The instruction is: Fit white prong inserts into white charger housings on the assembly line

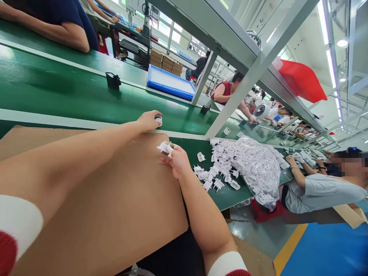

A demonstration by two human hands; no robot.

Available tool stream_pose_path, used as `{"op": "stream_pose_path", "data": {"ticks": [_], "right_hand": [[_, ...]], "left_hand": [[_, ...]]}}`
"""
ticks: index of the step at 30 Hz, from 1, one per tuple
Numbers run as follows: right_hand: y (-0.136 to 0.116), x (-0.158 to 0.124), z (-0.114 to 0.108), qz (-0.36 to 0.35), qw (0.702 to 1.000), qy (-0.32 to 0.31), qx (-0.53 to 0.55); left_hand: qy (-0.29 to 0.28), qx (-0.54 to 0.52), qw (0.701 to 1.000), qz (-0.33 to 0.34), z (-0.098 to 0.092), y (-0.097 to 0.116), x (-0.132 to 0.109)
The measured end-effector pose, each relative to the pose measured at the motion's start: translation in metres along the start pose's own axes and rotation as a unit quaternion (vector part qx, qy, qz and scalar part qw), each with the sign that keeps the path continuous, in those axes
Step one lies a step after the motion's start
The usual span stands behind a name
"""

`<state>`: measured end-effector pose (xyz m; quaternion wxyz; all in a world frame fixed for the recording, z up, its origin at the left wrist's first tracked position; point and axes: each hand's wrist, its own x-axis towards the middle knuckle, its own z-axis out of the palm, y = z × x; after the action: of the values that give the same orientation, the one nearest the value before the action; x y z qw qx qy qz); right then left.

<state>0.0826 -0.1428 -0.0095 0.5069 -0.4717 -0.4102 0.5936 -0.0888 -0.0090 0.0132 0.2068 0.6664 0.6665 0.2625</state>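
My left hand reaches over the near edge of the green conveyor belt, its fingers closed on a small white plastic housing. Closer to me, my right hand pinches a white plug part above the corner of a cardboard sheet. Something thin and pale shows at the top of that part, too small to make out. Right of my right hand lies a loose heap of white plug parts with metal pins, on the green tabletop. A clear plastic bag full of similar parts spills into the heap.
Along the green belt sit black pieces and a white housing. A blue-rimmed tray stands on the far side. A metal post rises from the belt's edge. Co-workers sit at the right and across the belt.
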Motion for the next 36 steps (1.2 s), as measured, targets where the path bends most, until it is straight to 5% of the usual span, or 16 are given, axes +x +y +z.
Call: {"op": "stream_pose_path", "data": {"ticks": [3,7,10,13,18,30,36], "right_hand": [[-0.006,0.002,-0.004,0.02,0.999,0.019,0.044],[-0.01,-0.004,-0.001,-0.049,0.997,0.011,0.053],[-0.01,-0.017,0.005,-0.077,0.997,-0.022,-0.019],[-0.01,-0.032,0.01,-0.112,0.982,-0.041,-0.145],[-0.003,-0.042,0.016,-0.211,0.928,-0.04,-0.305],[0.005,-0.038,0.013,-0.283,0.869,-0.089,-0.396],[0.002,-0.036,0.012,-0.315,0.813,-0.104,-0.478]], "left_hand": [[-0.027,-0.01,0.997,0.064,-0.016,-0.004,-0.035],[-0.084,-0.067,0.985,0.134,-0.026,-0.01,-0.11],[-0.117,-0.15,0.969,0.157,-0.019,-0.019,-0.161],[-0.103,-0.216,0.96,0.144,-0.009,-0.03,-0.188],[-0.082,-0.18,0.972,0.125,-0.005,-0.044,-0.193],[-0.093,-0.2,0.966,0.137,-0.011,-0.044,-0.191],[-0.087,-0.194,0.969,0.122,-0.014,-0.041,-0.193]]}}
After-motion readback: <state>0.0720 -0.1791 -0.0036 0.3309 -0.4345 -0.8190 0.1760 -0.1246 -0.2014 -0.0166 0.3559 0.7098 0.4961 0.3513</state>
